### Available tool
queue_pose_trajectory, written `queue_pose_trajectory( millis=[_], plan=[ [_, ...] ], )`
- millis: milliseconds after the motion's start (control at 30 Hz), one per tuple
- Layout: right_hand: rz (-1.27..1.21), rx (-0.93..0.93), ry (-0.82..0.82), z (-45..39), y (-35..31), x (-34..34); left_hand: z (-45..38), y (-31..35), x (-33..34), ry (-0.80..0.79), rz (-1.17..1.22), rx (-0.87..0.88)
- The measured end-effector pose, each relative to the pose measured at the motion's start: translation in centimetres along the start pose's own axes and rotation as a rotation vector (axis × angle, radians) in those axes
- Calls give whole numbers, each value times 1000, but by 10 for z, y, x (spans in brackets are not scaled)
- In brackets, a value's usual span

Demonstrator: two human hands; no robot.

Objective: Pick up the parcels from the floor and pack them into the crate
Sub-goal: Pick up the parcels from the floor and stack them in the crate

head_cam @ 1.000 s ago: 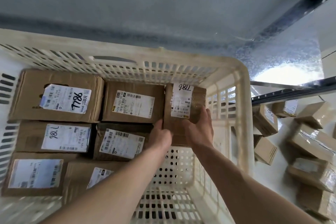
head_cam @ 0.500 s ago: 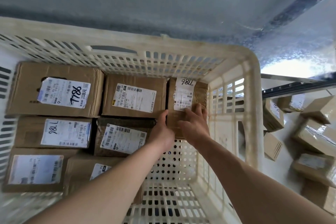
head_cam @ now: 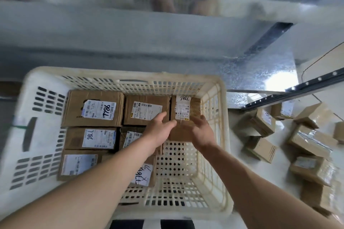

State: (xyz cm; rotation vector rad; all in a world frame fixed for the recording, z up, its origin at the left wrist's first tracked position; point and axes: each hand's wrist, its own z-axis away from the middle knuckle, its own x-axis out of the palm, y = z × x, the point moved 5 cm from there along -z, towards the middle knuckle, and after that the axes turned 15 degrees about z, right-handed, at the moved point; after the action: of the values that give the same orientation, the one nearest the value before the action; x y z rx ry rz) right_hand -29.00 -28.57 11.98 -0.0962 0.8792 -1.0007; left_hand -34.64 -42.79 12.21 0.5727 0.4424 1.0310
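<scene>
above the far right corner of the crate [head_cam: 226, 117], both hands hover with fingers spread and relaxed, holding nothing: the left hand [head_cam: 160, 128] at the near left edge of the corner parcel [head_cam: 183, 117], the right hand [head_cam: 202, 132] over its near right corner. whether any fingertip touches the cardboard cannot be told. that parcel lies flat on the crate floor against the far wall, label up, marked in black pen.

it looks a small, stiff cardboard box, probably light, taped and a little slick on its faces; a grip across two opposite sides, palms flat on them, should carry such a box safely, and the corners would dent if dropped.

beside it the cream perforated crate holds two more labelled boxes [head_cam: 93, 108] along the far wall, a second row nearer, and a third row partly hidden under the left forearm. bare perforated floor shows at the near right, room for more.

outside on the pale floor [head_cam: 283, 128] to the right, loose parcels [head_cam: 264, 121] lie jumbled, some overlapping, not yet packed.
</scene>
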Motion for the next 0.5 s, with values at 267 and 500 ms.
queue_pose_trajectory(
  millis=[267,500],
  plan=[
    [-268,-29,82,95,-24,-60,117,72,-18,61,30,93],
    [-388,-59,166,170,-39,-115,196,117,-15,3,9,218]
  ],
)
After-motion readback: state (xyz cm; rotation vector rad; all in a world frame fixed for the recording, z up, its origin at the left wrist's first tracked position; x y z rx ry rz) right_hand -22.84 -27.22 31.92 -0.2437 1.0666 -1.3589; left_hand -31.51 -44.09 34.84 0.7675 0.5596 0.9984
